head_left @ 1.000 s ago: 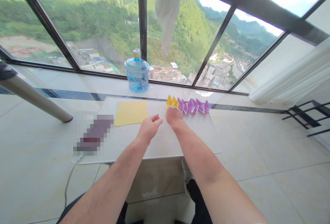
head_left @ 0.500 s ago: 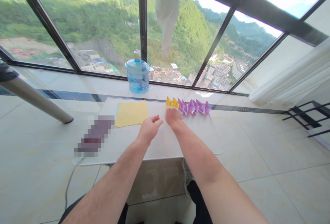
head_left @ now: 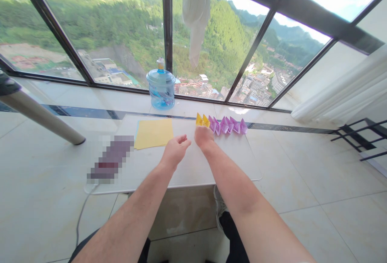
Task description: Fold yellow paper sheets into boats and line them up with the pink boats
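Observation:
On the low white table (head_left: 193, 170), my right hand (head_left: 203, 136) is closed at the near side of a yellow folded paper piece (head_left: 202, 120) with pointed tips. The fingers are mostly hidden behind the hand, and they seem to pinch the paper's lower edge. Right beside the yellow piece, several purple folded paper pieces (head_left: 226, 125) stand in a row. My left hand (head_left: 175, 150) hovers over the table's middle, thumb and fingers apart and holding nothing. Just to its left lies a stack of flat yellow paper sheets (head_left: 153, 134).
A blurred-out phone-like object (head_left: 111, 160) with a cable (head_left: 79, 218) lies at the table's left. Behind the table stands a blue water jug (head_left: 161, 89) by the window. A beige pole (head_left: 45, 113) slants in from the left, and a black rack (head_left: 359, 138) stands at right.
My right hand and the yellow folded paper have shifted very slightly right, towards the purple row. My left hand looks still.

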`<state>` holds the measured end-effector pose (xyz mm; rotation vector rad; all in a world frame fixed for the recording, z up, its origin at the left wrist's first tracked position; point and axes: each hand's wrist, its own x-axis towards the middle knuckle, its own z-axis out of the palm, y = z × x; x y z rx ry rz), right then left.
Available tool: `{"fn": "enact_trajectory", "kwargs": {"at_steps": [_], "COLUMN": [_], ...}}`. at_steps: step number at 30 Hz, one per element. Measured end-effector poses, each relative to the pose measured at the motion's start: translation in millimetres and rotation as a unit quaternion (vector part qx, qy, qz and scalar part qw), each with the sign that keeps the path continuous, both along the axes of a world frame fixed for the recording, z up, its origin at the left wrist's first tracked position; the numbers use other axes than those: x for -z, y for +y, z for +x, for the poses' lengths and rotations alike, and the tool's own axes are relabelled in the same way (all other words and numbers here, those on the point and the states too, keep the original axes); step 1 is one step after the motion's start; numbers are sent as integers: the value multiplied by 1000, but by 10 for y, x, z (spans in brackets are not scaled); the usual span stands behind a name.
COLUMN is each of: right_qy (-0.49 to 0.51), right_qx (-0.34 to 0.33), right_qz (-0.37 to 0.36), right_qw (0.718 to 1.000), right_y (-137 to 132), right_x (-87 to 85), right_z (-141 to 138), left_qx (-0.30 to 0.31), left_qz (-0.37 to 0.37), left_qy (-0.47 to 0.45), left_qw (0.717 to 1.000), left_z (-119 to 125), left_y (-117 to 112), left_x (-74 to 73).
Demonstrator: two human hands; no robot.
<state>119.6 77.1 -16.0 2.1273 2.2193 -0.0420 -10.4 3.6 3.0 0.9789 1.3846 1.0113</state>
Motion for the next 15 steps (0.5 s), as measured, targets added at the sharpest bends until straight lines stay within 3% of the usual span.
{"fn": "enact_trajectory", "kwargs": {"at_steps": [5,8,12,15], "right_qy": [27,39,34,-6], "right_qx": [-1,-20,-18,27], "right_qz": [83,168,251,240], "right_qw": [996,985,967,970], "right_y": [-66,-271,-772,-1159], "right_x": [-31,-104,-160,-114], "right_z": [-23,124,717,1286], "left_qx": [2,3,7,13], "left_qz": [3,-3,-11,-9], "left_qy": [8,14,18,16], "left_qw": [1000,1000,1000,1000], "left_z": [-11,-25,-21,17], "left_y": [12,9,-12,-27], "left_x": [3,-14,-49,-60]}}
